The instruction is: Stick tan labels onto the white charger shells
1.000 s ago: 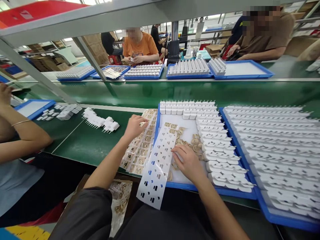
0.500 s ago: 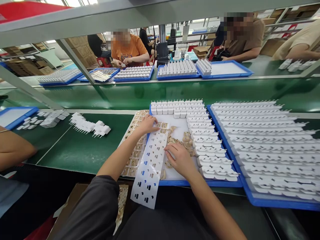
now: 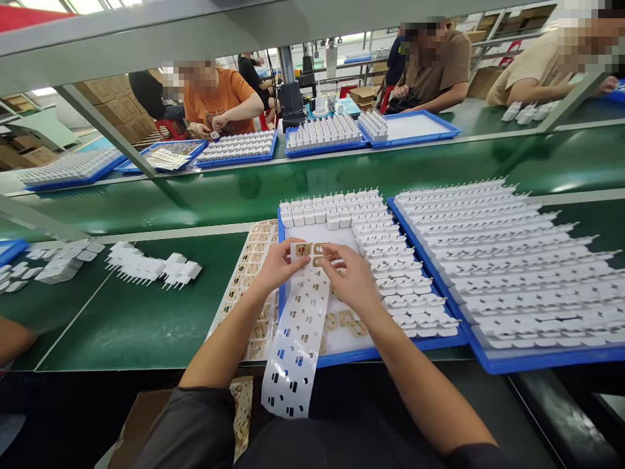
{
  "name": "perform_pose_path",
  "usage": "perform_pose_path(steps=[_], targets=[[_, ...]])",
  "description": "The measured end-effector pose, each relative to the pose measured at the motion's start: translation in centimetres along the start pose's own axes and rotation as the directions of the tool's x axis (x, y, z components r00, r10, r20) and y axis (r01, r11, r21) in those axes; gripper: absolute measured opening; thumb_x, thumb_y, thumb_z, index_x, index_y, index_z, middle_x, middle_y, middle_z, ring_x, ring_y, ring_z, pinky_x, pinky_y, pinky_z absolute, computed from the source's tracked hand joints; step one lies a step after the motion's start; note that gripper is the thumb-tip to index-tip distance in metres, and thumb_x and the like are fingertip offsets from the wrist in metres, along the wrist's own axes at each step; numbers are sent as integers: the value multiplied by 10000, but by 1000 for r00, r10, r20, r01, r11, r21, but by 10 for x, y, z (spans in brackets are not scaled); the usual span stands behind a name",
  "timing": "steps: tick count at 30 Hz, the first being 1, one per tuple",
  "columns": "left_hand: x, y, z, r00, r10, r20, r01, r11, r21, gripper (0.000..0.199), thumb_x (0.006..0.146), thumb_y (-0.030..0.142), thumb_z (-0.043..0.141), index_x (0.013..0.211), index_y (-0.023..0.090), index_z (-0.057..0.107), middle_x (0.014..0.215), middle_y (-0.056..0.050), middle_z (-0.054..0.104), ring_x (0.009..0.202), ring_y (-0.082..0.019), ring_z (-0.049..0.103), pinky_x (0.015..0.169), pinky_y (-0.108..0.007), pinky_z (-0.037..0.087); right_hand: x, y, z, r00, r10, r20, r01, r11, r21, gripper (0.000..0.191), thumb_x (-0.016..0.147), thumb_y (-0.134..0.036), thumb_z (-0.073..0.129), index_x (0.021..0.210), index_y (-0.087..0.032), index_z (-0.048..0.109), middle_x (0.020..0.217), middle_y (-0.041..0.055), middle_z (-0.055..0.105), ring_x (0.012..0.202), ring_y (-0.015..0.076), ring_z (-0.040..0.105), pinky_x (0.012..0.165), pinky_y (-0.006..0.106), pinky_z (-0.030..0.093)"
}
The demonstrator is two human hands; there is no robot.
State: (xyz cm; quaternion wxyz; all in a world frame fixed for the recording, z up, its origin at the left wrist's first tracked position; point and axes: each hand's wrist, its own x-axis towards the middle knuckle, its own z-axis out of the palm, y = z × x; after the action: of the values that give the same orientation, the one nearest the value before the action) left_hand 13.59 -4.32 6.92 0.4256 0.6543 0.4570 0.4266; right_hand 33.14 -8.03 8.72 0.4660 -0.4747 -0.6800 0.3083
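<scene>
A long white sticker sheet (image 3: pixel 299 326) with rows of small dark cut-outs hangs from the blue-rimmed tray (image 3: pixel 342 358) down toward my lap. My left hand (image 3: pixel 279 267) grips its top left edge, thumb on the front, beside a tan sticker (image 3: pixel 303 250). At the top right corner my right hand (image 3: pixel 354 277) pinches another tan sticker (image 3: pixel 319 249); whether it is still stuck to the sheet I cannot tell. Loose tan scraps (image 3: pixel 349 321) lie in the tray below my right hand. White plug-like housings (image 3: pixel 398 270) with upright pins line the tray's back and right side.
A second blue tray (image 3: pixel 508 280) full of white housings stands to the right. Tan sticker sheets (image 3: pixel 249 260) lie on the left. Further left are loose white housings (image 3: pixel 146 264). Co-workers sit across the green bench, and a metal shelf beam (image 3: pixel 293 29) crosses overhead.
My right hand has moved up from the sheet's middle edge to its top right corner. The sheet's top end is raised between both hands, and the camera has turned slightly right.
</scene>
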Motion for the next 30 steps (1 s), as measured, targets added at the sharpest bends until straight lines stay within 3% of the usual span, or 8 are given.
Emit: perform_pose_path(steps=[6, 11, 15, 24, 27, 30], targets=[[-14, -5, 8, 998, 11, 67, -5, 996, -94, 268, 806, 382, 744, 982, 209, 639, 857, -12, 637, 761, -142, 604, 647, -244, 503, 16, -5, 11, 998, -39, -52, 37, 999, -40, 72, 872, -225, 630, 921, -211, 681, 928, 43, 699, 801, 178, 663, 700, 321, 562], [-16, 0, 8, 994, -12, 110, 29, 989, -147, 316, 806, 441, 737, 1008, 214, 650, 844, -23, 651, 728, -157, 625, 627, -264, 527, 10, 2, 16, 978, -188, -87, 180, 979, -93, 77, 926, -214, 585, 920, -213, 661, 922, 51, 684, 778, 167, 645, 709, 307, 549], [-14, 6, 9, 994, -104, 35, 107, 988, -110, 392, 886, 559, 573, 836, 183, 672, 737, -15, 614, 671, -141, 583, 581, -233, 508, 7, 7, 19, 933, -352, -76, 319, 907, -274, 119, 969, -204, 533, 923, -214, 642, 907, 64, 690, 828, 194, 641, 748, 336, 527], [-9, 3, 10, 938, -345, -1, 343, 931, -125, 403, 751, 524, 603, 592, 153, 589, 573, 8, 541, 526, -103, 488, 527, -221, 422, 7, 16, 23, 847, -524, 91, 514, 762, -395, 125, 983, -169, 494, 947, -194, 611, 989, 90, 704, 916, 215, 639, 809, 354, 520], [-6, -1, 9, 934, -356, 4, 356, 933, -57, 365, 745, 487, 565, 587, 159, 579, 558, 7, 537, 513, -107, 486, 523, -225, 417, 5, 15, 24, 843, -514, 161, 529, 735, -425, 157, 991, -172, 468, 954, -187, 620, 1050, 107, 702, 943, 223, 639, 824, 376, 519], [-2, -9, 5, 944, -330, -21, 331, 943, 47, 372, 764, 498, 537, 614, 162, 597, 569, 3, 552, 537, -123, 507, 542, -233, 425, 0, 8, 21, 811, -526, 257, 585, 724, -366, 153, 981, -161, 473, 951, -184, 622, 1160, 125, 671, 1093, 254, 605, 902, 420, 507]])
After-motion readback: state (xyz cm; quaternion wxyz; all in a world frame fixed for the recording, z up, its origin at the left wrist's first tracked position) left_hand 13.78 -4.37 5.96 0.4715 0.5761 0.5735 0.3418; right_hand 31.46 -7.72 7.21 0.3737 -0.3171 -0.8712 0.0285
